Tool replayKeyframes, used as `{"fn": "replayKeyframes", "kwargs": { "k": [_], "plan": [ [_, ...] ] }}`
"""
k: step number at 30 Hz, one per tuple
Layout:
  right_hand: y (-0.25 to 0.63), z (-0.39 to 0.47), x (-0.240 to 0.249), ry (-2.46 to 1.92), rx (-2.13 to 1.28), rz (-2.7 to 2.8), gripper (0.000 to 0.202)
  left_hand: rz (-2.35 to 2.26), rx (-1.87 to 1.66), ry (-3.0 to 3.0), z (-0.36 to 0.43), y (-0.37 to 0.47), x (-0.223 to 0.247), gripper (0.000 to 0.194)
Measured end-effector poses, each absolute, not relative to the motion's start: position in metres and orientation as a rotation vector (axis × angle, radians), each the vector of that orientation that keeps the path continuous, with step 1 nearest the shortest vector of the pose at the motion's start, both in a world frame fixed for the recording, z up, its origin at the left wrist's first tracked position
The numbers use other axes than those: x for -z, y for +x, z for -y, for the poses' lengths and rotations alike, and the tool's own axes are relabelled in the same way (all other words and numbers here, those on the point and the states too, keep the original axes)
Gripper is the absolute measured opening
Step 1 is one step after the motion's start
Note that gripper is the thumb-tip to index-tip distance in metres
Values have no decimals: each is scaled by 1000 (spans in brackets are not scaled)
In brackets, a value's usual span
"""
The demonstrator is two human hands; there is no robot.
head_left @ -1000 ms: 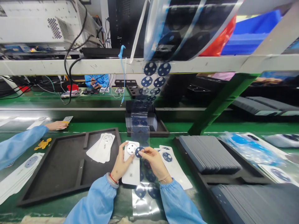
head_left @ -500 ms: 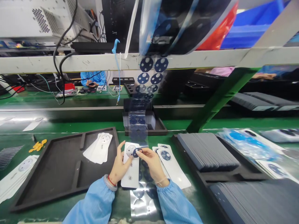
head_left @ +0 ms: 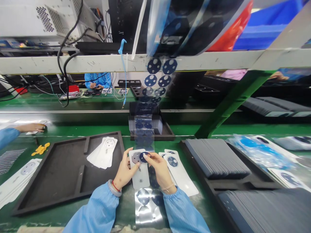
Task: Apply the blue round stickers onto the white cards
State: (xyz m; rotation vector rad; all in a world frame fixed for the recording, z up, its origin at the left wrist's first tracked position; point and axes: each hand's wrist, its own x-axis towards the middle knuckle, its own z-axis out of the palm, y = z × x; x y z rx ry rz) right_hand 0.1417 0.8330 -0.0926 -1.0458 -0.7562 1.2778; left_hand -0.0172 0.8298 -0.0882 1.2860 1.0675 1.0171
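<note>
Along the near edge of the green work surface (head_left: 127,210), short of its middle, a clear film strip with dark blue discs (head_left: 147,218) lies flat; just beyond, the left hand (head_left: 123,171) holds a white, round-cornered, flat panel (head_left: 141,179), its thumb on the face and its fingers spread around the left side and upper corner; the right hand (head_left: 159,168) pinches a dark blue disc with holes (head_left: 145,157) narrowly between thumb and forefinger, over the panel's upper right part, overlapping the grey round patch (head_left: 136,158); whether disc and panel touch, I cannot tell.

The step in hand looks like bringing disc and patch into register; a careful next move would call for a steady panel, a light edge grip and matched holes, since a skewed or creased disc seems the chief risk.

On the left, a shallow black tray (head_left: 57,181) carries fanned white panels (head_left: 103,158) by its far right corner; beyond its far left corner lie yellow round pieces (head_left: 40,149); right of the hands, white panels with dark discs (head_left: 183,181) overlap; farther left, another person's hand (head_left: 32,127) reaches in.
</note>
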Motion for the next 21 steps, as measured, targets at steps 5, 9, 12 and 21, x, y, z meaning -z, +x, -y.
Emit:
{"fn": "replayKeyframes", "kwargs": {
  "k": [5,9,12,21],
  "plan": [
    [141,-831,88,-1060,-1174,730,37,-1033,-994,1281,-830,-17,87,76],
    [140,-830,89,-1082,-1233,756,39,-1019,-997,1254,-830,-18,88,76],
    [139,-830,92,-1082,-1256,786,39,-1015,-997,1256,-831,-18,88,75],
    [142,-832,99,-1238,-1132,966,39,-969,-967,1255,-831,-19,92,76]
  ]
}}
